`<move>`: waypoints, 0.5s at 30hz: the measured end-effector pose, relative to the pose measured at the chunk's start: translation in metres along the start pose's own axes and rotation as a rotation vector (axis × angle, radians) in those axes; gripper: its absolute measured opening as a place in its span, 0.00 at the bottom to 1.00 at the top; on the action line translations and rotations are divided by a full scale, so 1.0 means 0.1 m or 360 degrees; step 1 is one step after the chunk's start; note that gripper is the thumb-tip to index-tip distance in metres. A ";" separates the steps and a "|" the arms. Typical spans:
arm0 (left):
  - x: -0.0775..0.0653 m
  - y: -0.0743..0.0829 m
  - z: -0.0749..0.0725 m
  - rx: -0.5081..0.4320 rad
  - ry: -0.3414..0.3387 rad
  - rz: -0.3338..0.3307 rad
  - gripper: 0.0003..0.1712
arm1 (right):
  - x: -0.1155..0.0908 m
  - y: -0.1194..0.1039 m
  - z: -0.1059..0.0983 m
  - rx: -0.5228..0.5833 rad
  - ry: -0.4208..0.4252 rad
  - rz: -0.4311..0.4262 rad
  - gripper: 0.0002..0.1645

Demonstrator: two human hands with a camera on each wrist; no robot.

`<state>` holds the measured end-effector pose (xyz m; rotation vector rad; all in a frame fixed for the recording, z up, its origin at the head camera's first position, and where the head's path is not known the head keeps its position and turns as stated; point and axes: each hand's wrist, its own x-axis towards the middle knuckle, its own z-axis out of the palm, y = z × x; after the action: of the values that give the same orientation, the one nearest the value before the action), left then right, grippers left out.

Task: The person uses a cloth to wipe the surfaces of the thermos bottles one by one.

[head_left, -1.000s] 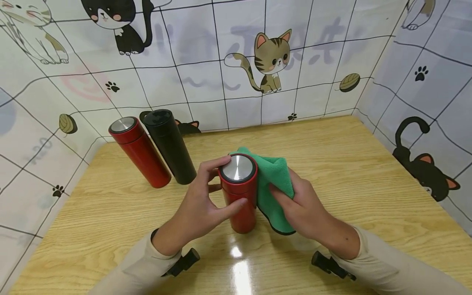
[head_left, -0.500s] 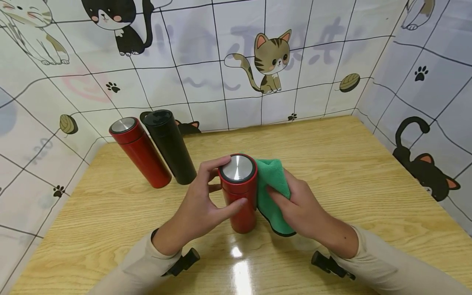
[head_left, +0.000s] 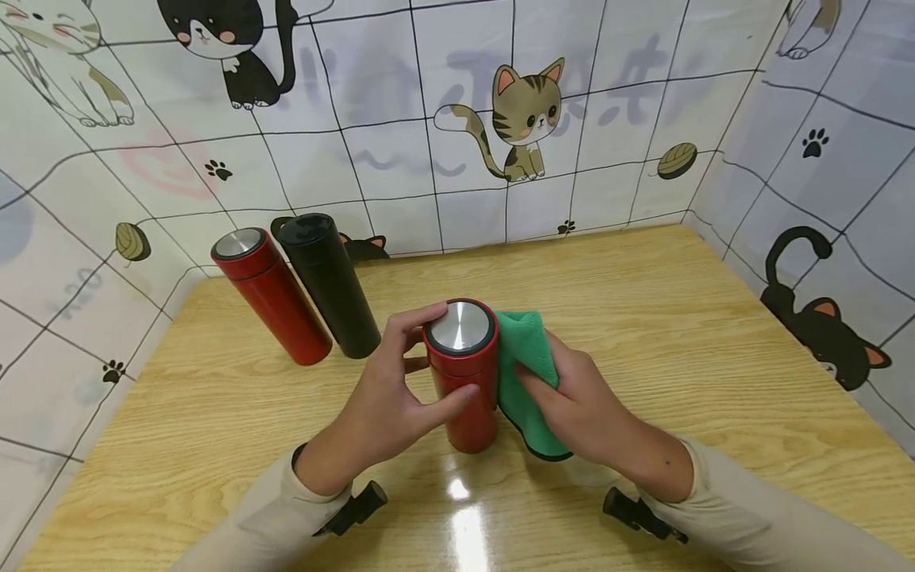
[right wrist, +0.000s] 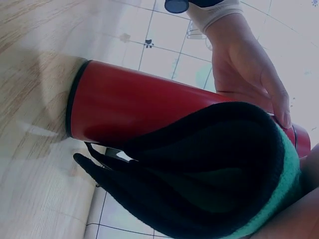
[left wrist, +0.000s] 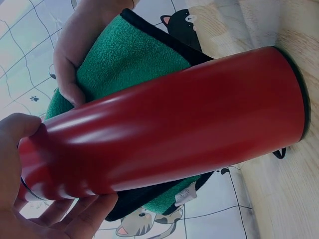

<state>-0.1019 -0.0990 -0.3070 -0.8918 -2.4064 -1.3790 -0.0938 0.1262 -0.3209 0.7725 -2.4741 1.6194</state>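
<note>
Left hand (head_left: 396,405) grips the nearer red bottle (head_left: 468,367) near its top, upright on the table (head_left: 643,302); right hand (head_left: 586,401) grasps a green cloth (head_left: 527,345) against its side. Possible fault: hard sideways pressure tipping it, should the left grip slacken.

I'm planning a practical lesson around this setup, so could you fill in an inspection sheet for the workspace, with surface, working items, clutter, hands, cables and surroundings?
Surface: wood-grain table, with a bright reflection at the near edge.
Working items: held red bottle, upright with its silver-topped lid on; green cloth with dark edging, against the bottle's side.
Clutter: other red bottle and black bottle, standing side by side towards the back left.
Hands: left hand grips the bottle's upper part; right hand holds the cloth.
Cables: nothing seen.
Surroundings: white wall covering with grid lines, cats and paw prints.
</note>
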 end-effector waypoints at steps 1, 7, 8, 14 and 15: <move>0.00 0.00 0.00 0.0001 0.0000 0.0000 0.47 | 0.00 0.00 0.00 -0.0008 0.0003 0.0004 0.24; 0.01 0.01 0.00 0.0001 -0.0004 0.0019 0.47 | -0.01 -0.04 -0.03 0.0021 0.0033 -0.0039 0.27; 0.01 0.01 0.00 -0.0001 -0.0004 0.0023 0.47 | -0.01 -0.04 -0.03 0.0028 0.0030 -0.0047 0.27; 0.00 0.02 -0.01 -0.0002 -0.0006 0.0004 0.47 | 0.00 -0.01 -0.01 0.0007 -0.0022 0.0005 0.24; 0.00 0.02 -0.01 0.0003 -0.0006 0.0001 0.47 | 0.00 -0.01 0.00 -0.0004 -0.0028 0.0023 0.23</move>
<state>-0.1009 -0.0990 -0.3052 -0.8956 -2.4096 -1.3754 -0.0934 0.1263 -0.3204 0.7736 -2.4994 1.6207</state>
